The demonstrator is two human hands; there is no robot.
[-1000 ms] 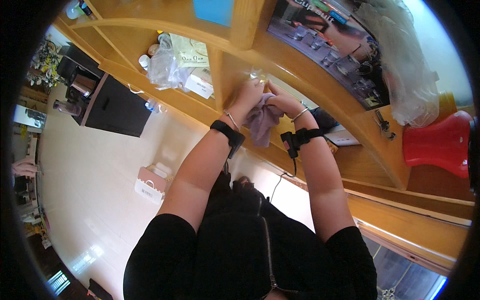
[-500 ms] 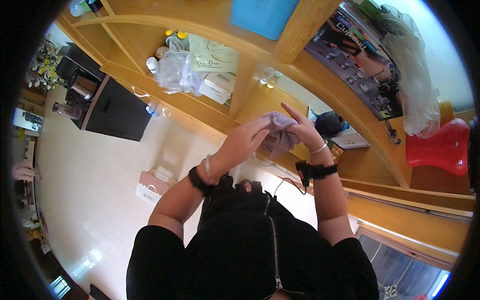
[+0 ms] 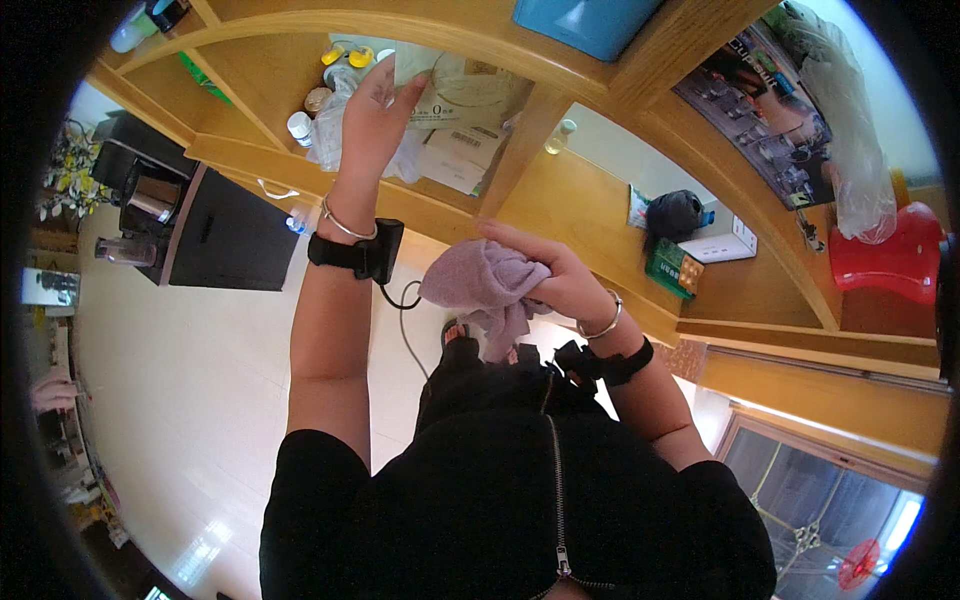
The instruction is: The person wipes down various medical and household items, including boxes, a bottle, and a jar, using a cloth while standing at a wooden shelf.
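My right hand (image 3: pixel 562 278) grips a crumpled light purple cloth (image 3: pixel 478 278) in front of the wooden shelf unit, with the loose end hanging down. Farther up and to the left, my left hand (image 3: pixel 372 128) is raised at a shelf compartment, thumb apart from the fingers and nothing seen in it. Around it in that compartment are a clear plastic bag (image 3: pixel 328 138), a pale green packet (image 3: pixel 462 98) and a white box (image 3: pixel 462 158). A small white bottle (image 3: pixel 300 127) stands left of the bag, below yellow-topped containers (image 3: pixel 360 57).
Beside that compartment, another holds a small glass bottle (image 3: pixel 560 137), a black bundle (image 3: pixel 674 215), a white box (image 3: pixel 725 240) and a green box (image 3: pixel 672 268). A blue bin (image 3: pixel 590 25) sits above. At right is a red plastic object (image 3: pixel 890 255); at left, a black cabinet (image 3: pixel 225 235).
My hands were together on the cloth. The left one has let go and moved up and left to the compartment; the cloth, in my right hand, has shifted left and lower.
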